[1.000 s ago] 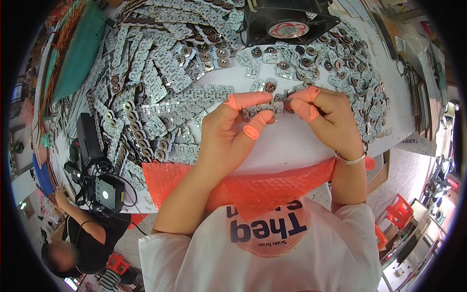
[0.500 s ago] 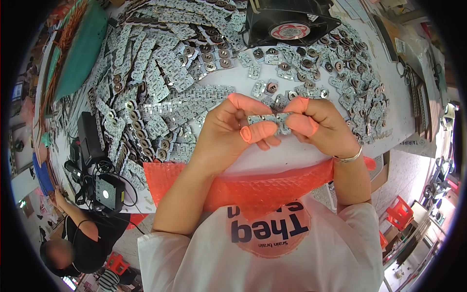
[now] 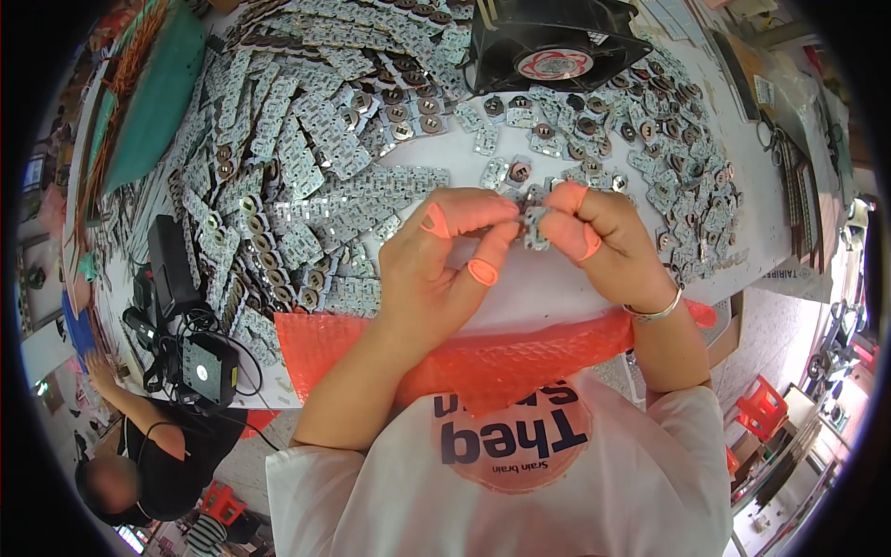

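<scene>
Above the table's near part, my two hands meet in front of me, with coral-coloured finger cots on several fingertips. My right hand [image 3: 608, 243] pinches a small circuit board [image 3: 535, 232] between thumb and fingers; part of the board is hidden by them. Close to its left side, my left hand [image 3: 432, 265] has thumb and index fingertip drawn together. Whatever lies between those left fingertips, if anything, is too small or hidden to make out. Small round-topped boards [image 3: 520, 171] lie on the table just beyond my hands.
Strips of joined circuit boards [image 3: 306, 148] heap the table's left side, loose boards [image 3: 687, 195] its right. A black fan [image 3: 557, 42] stands at the back. Red bubble wrap [image 3: 501, 367] covers the near edge. Black power adapters with cables [image 3: 206, 369] lie left, near a co-worker [image 3: 176, 455].
The board strip that spanned both hands no longer shows in my left fingers; a short piece remains in my right hand. My left fingers have straightened into a pinch.
</scene>
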### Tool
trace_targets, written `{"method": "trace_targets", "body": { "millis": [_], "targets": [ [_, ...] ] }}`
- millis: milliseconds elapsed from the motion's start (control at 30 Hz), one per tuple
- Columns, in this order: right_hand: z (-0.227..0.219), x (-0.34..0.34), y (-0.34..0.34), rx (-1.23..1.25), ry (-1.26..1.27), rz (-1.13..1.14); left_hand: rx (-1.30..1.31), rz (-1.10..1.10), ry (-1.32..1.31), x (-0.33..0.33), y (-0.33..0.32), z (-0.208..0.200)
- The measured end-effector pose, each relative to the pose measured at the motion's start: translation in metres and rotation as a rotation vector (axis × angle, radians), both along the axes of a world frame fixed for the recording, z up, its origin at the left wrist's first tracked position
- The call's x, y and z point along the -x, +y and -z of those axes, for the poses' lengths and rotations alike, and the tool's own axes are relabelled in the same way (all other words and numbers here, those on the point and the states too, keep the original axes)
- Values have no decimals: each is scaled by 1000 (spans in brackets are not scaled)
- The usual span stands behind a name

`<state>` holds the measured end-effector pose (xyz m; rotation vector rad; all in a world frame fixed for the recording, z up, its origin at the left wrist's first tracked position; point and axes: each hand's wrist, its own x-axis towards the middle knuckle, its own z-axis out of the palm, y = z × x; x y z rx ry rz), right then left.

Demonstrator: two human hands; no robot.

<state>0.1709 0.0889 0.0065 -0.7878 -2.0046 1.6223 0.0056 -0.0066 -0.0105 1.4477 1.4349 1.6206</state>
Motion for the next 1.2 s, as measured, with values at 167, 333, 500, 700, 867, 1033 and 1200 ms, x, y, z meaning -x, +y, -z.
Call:
{"method": "trace_targets", "body": {
  "millis": [167,333,500,700,867,1033,1200],
  "targets": [
    [-5,1,-3,-32,17,46,48,-48,-253,-3,2,-3],
    [-9,-2,-2,230,56,156,-35,74,40,4,1,-3],
    [-8,-3,1,110,-59,45,13,59,24,0,0,-1],
    [-7,-1,-2,268,46,101,-29,-36,-78,-4,4,-2],
    [-5,-1,-2,348,15,120,-40,60,115,1,3,-3],
    [-4,-6,9,85,-95,91,71,67,166,-2,2,-4],
    [-6,-9,14,-86,-327,-95,89,84,183,-4,4,0]
  ]
}}
